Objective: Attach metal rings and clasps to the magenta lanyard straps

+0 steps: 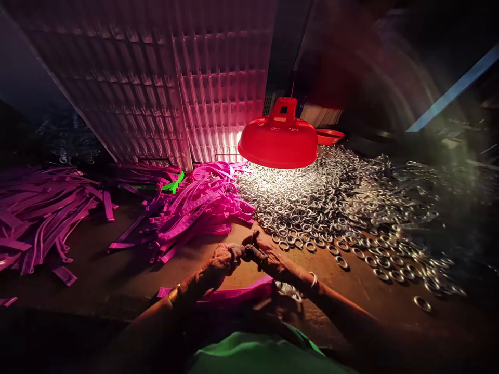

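Observation:
My left hand [225,259] and my right hand [271,258] meet over the front of the table, fingertips touching. The left fingers are curled closed. On the right, the fingers bend in against the left ones; whatever lies between them is too small and dark to make out. Below both wrists lies a pink strip [237,296] along the table's front edge, with a few metal rings [290,292] under my right wrist. Just beyond my left hand is a heap of pink strips [195,213]. A broad pile of silvery rings [312,202] spreads beyond and right of my right hand.
A red lamp [278,140] hangs low over the rings and lights them. More pink strips [50,213] cover the far left, near a bright green strip [173,184]. Pale ribbed panels [222,93] stand behind. An orange bowl [330,136] sits behind the lamp.

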`<action>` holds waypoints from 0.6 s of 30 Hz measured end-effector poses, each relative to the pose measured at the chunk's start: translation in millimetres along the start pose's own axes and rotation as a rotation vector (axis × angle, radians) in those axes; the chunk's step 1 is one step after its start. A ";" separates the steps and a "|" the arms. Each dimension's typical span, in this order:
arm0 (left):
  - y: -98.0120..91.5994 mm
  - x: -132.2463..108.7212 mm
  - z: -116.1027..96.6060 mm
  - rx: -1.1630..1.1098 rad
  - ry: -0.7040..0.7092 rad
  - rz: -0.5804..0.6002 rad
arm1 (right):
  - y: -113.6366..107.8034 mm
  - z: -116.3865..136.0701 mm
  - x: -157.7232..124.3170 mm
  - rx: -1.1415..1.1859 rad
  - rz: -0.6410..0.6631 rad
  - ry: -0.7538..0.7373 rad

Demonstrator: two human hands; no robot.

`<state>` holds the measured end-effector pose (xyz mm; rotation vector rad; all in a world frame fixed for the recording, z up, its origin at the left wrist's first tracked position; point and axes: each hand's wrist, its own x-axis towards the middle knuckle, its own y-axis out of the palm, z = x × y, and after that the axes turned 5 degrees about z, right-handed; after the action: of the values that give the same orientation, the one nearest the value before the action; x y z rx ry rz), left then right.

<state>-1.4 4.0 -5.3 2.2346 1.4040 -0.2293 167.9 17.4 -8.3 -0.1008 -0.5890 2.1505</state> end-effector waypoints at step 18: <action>27.4 -56.5 14.2 -0.057 -0.165 0.220 | 46.2 28.8 -79.5 0.377 -0.039 0.385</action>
<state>-1.6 -57.8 12.8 2.2453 1.0576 -0.2877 174.2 -78.6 -14.5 -0.2841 0.0377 2.0923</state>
